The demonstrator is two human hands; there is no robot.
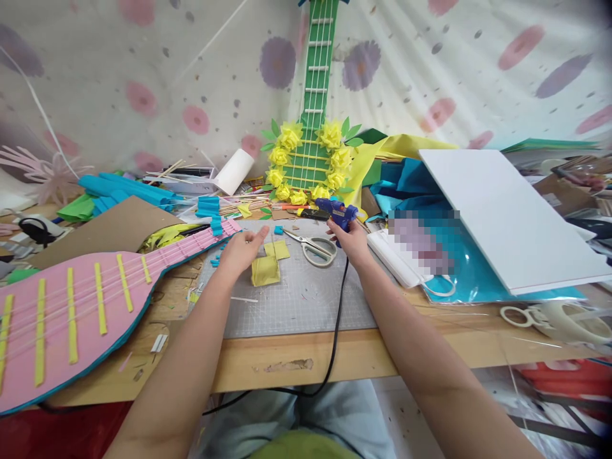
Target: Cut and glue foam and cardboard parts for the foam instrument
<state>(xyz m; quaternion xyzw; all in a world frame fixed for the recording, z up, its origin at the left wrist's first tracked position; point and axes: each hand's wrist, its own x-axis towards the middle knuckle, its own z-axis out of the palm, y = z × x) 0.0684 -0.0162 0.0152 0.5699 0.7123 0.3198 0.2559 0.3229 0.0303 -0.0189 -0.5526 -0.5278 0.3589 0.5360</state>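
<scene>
My right hand [352, 241] is wrapped round a blue glue gun [338, 211], whose nozzle points left and whose black cord [337, 325] runs down over the table's front edge. My left hand [241, 252] is beside the head end of a pink cardboard lute [112, 296] with yellow strips and strings. Its fingers are curled in near the thumb; whatever they pinch is too small to make out. Just right of it, yellow paper pieces [266, 271] lie on a grey cutting mat [306, 309]. Scissors [315, 250] with pale handles rest between the hands.
A green lute [308, 127] ringed with yellow paper flowers stands upright at the back. To the right are a white board [507, 217], blue sheets and a white power strip [394, 258]. Blue paper rolls [127, 188] and brown cardboard [108, 233] lie left. Tape [568, 322] sits far right.
</scene>
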